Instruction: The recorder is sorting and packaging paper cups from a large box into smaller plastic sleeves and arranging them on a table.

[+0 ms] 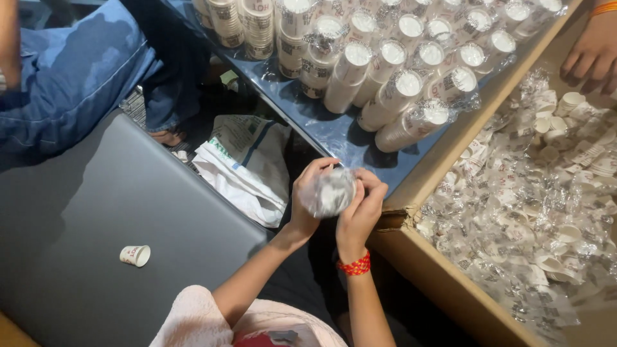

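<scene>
Both my hands meet in the middle of the head view around a stack of paper cups wrapped in clear plastic [331, 191], seen end-on. My left hand [307, 193] grips its left side with fingers curled over the top. On the right side is my right hand [363, 209], which wears a red thread band at the wrist. A single small paper cup [135, 255] lies on its side on the grey surface [96, 212] to the left, apart from both hands.
Several wrapped cup stacks [385, 71] lie on a blue table [334, 138] ahead. A cardboard box [437, 276] at right holds loose wrapped cups. Another person's hand [594, 54] rests at top right; a person in blue jeans [77, 77] is at top left. A white bag [247, 167] lies below the table.
</scene>
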